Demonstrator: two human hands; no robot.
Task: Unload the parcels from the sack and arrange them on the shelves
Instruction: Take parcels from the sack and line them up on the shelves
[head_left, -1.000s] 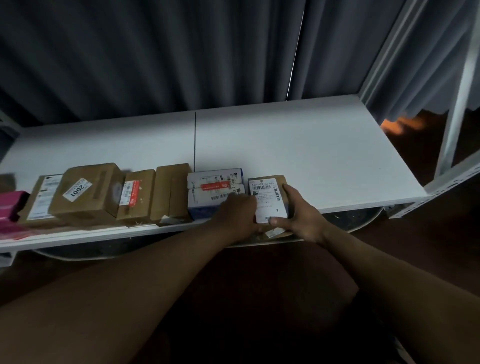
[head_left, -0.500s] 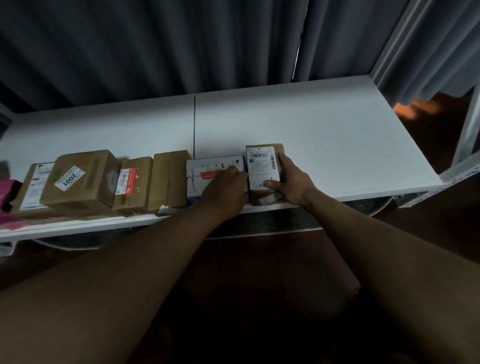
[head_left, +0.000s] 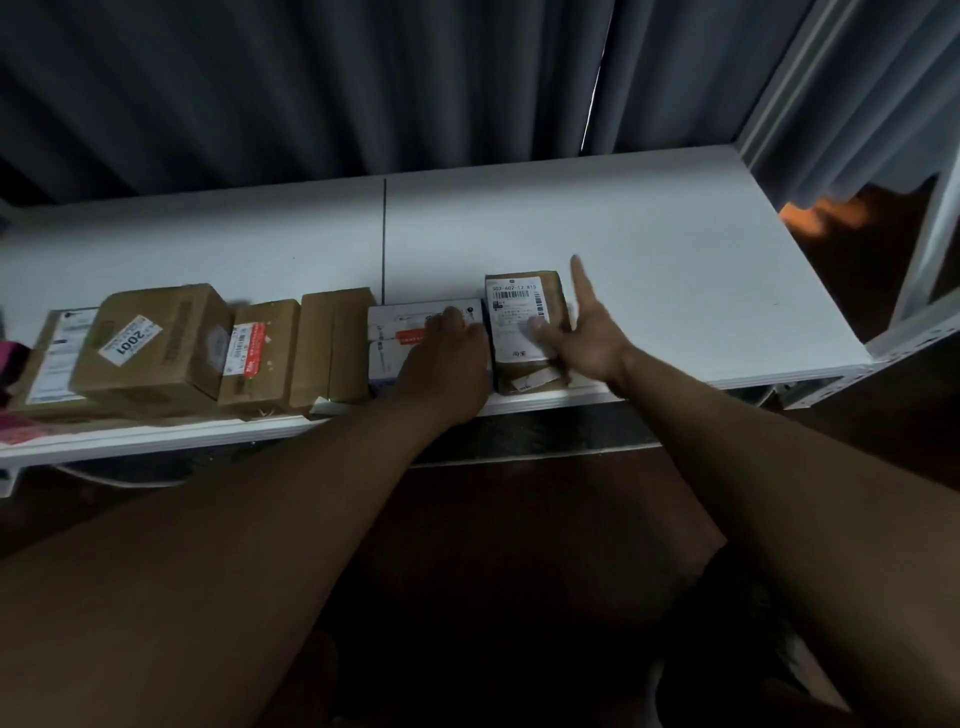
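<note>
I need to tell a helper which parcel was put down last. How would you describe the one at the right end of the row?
On the white shelf, a row of parcels lines the front edge. The rightmost one is a small brown box, beside the white box under the left hand. Its top carries a white barcode label, and the open right hand is next to it.

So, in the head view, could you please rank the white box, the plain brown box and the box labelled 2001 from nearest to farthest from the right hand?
1. White box, left of the right hand, under the left hand.
2. Plain brown box, further left.
3. Box labelled 2001, towards the shelf's left end.
</note>
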